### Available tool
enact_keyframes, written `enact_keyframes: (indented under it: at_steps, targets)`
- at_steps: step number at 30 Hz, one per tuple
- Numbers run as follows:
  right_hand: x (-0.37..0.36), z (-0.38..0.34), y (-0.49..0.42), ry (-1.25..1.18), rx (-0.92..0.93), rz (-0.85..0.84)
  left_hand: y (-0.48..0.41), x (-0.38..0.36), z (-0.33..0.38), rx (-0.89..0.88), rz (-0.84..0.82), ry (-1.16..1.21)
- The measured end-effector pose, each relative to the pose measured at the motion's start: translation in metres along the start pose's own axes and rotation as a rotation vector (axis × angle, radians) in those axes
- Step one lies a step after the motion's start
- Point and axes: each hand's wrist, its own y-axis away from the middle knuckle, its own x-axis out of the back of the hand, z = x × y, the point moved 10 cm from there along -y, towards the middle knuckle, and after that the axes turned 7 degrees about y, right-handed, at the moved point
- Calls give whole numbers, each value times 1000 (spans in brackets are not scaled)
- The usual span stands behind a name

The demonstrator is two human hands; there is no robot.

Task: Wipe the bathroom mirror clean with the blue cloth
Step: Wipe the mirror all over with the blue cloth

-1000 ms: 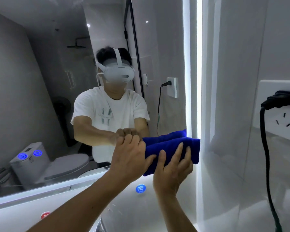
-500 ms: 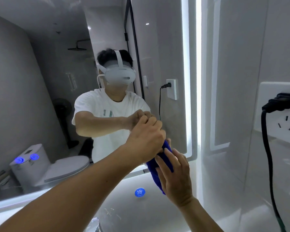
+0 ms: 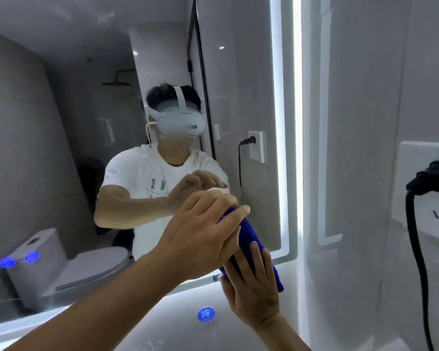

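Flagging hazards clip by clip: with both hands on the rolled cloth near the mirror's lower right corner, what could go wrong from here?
1. The cloth is a tight roll in the left hand and right hand; wiped like this, little fabric would meet the mirror, perhaps leaving streaks.
2. The plug and socket sit close on the right; a damp cloth or wide sweep could reach them.

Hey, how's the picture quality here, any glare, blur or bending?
Head view: the mirror's lit edge strip blows out to white glare; wide-angle bending curves the walls; the left hand and blue cloth look slightly motion-soft.
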Motion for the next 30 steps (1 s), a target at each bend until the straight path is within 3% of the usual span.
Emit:
enact_keyframes:
  at_steps: [7,18,20,25,27,30]
  targets:
    - [16,15,-25,-70,-105,89,16,-24,-39,175,-180,-87]
    - [57,81,-101,-80,-432,322,11,10,-57,239,6,-74]
    - [46,71,-74,-111,-431,302,16,14,-59,247,10,-88]
    - [7,67,17,-137,-339,69,26,17,-60,239,1,-105]
    - [10,76,13,-115,-321,73,28,19,-61,231,5,-117]
    - [31,98,-42,-113,-396,205,30,26,-66,240,25,-134]
